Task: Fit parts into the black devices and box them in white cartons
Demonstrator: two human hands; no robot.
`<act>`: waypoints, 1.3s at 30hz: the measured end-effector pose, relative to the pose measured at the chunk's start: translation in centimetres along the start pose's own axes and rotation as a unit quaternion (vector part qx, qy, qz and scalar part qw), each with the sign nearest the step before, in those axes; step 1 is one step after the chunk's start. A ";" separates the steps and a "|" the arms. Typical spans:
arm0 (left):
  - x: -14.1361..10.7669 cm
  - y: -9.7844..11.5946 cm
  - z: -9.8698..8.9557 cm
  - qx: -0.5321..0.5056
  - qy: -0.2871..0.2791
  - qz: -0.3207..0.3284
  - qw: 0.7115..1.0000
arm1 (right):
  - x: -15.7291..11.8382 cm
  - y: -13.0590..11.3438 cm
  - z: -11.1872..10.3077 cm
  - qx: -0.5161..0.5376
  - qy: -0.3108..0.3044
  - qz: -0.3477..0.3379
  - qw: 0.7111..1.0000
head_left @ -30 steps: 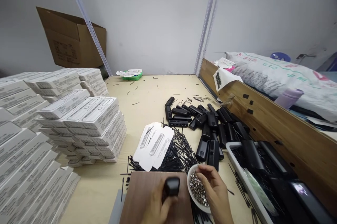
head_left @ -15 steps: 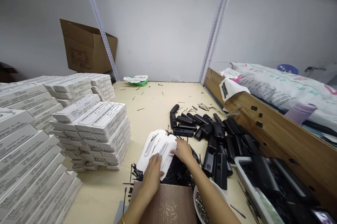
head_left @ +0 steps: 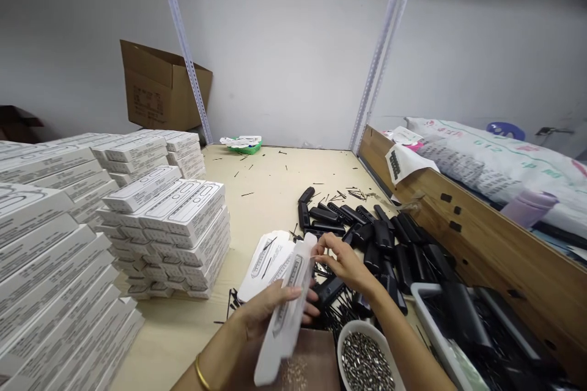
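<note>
pale wood table [head_left: 275, 180] | left hand [head_left: 268, 305]: grip closed round a printed white card sleeve [head_left: 287, 311] | right hand [head_left: 342, 259]: fingers pinching sleeve's top end

The left hand [head_left: 279, 305] grips a white printed sleeve [head_left: 287, 311], the right hand's [head_left: 343, 262] fingers at its upper end. Both are above the table's [head_left: 257, 189] near edge, beside a bowl [head_left: 342, 348] of metal pieces [head_left: 367, 363].
</note>
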State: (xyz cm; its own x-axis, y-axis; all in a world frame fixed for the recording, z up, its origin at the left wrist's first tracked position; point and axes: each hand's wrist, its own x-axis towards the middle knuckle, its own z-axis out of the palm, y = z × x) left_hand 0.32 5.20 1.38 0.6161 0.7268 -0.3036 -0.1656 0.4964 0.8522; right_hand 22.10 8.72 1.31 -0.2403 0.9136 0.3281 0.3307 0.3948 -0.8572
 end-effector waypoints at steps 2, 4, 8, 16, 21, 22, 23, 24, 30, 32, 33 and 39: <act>-1.0 -0.8 1.2 -0.101 -0.052 -0.032 0.993 | -0.9 -0.8 -0.3 0.105 -0.036 0.015 0.994; -1.7 -2.0 2.0 -0.154 -0.063 -0.049 0.985 | -2.0 -1.0 -0.2 0.212 -0.050 0.043 0.975; -2.3 -3.4 3.4 -0.171 0.009 -0.014 0.985 | -4.1 -0.9 2.2 0.263 0.054 0.049 0.962; -1.9 -5.2 3.9 -0.111 0.126 0.020 0.986 | -7.7 -1.5 8.9 0.188 0.231 0.173 0.939; -1.8 -6.4 3.3 -0.066 0.233 0.067 0.968 | -8.3 -2.4 10.5 0.335 0.244 0.189 0.890; -1.9 -6.5 3.3 -0.058 0.253 0.070 0.963 | -8.4 -2.5 10.7 0.351 0.254 0.187 0.882; -2.0 -6.7 3.3 -0.049 0.264 0.069 0.961 | -8.4 -2.6 10.8 0.370 0.249 0.190 0.875; -2.1 -6.9 3.4 -0.037 0.267 0.070 0.960 | -8.4 -2.5 10.8 0.393 0.235 0.198 0.867; -3.1 -8.1 3.8 0.012 0.276 0.132 0.952 | -7.8 -1.5 10.7 0.450 0.184 0.266 0.832; -3.5 -7.6 3.6 0.016 0.252 0.119 0.960 | -8.2 -1.4 11.1 0.429 0.188 0.277 0.839; -3.8 -7.3 3.4 0.018 0.232 0.105 0.967 | -8.6 -1.4 11.4 0.419 0.194 0.276 0.843; -5.2 -8.3 0.9 0.095 0.189 0.056 0.976 | -12.1 -1.6 13.6 0.320 0.248 0.240 0.882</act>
State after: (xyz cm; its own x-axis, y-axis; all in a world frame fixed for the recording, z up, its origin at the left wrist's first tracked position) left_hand -0.82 -3.11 -3.69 0.2677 0.9125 -0.3093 -0.0469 0.3330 0.9417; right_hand 12.10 -4.30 -6.65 0.2683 0.9535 -0.1374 -0.3357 -0.0412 -0.9411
